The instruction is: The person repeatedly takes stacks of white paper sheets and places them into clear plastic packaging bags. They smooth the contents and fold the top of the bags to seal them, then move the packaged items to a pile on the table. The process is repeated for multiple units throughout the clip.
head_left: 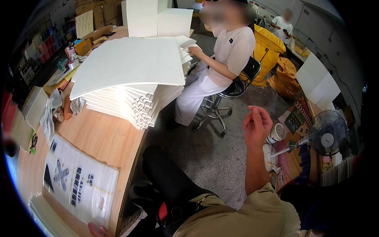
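Note:
My left hand [101, 231] is cut off by the lower edge of the picture. Its visible fingers are apart, at the near end of a stack of clear printed plastic bags [92, 179] with a cut-out handle. The bags lie flat on the wooden table [106, 126]. To the right, over the floor, my right hand [257, 128] is raised away from the table. Its fingers are curled in with the thumb against them, and nothing shows in them. Farther up the table stands a tall pile of large white paper sheets [130, 59], in offset layers.
A person [231, 51] on a black wheeled stool [233, 90] touches the pile's right side. A fan [327, 132] and a lidded cup [277, 132] stand at right. Scissors [33, 142] and more paper [43, 213] lie at the table's left. Another person [283, 27] stands far back.

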